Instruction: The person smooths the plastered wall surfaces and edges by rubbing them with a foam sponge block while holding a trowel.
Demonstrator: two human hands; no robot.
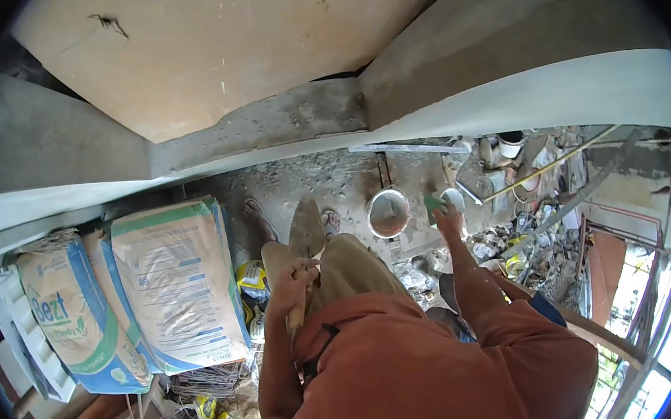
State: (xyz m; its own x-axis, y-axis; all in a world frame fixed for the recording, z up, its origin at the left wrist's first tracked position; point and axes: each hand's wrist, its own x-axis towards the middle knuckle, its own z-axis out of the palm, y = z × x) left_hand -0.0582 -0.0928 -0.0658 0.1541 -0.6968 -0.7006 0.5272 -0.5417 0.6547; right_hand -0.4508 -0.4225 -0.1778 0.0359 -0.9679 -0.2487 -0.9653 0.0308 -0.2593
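My left hand (294, 283) is closed in front of my thigh, wrapped round a pointed trowel. Its leaf-shaped, mortar-coated blade (306, 226) points away from me, and a piece of wooden handle (297, 316) shows below the fingers. Out to the right, my right hand (450, 220) grips a flat green piece (433, 206); its exact kind cannot be made out. Left of that hand, a white round bucket (388, 212) with greyish-brown matter inside stands on the floor. A smaller pale container (453, 198) sits just beyond my right fingers.
Large paper sacks (178, 279) are stacked at left beside a white ribbed piece (31, 332). Rubble and scraps (506, 246) cover the floor at right, with a yellow pole (551, 167) across them. A plastered ledge (264, 128) runs ahead. A long pale bar (410, 149) lies along the wall.
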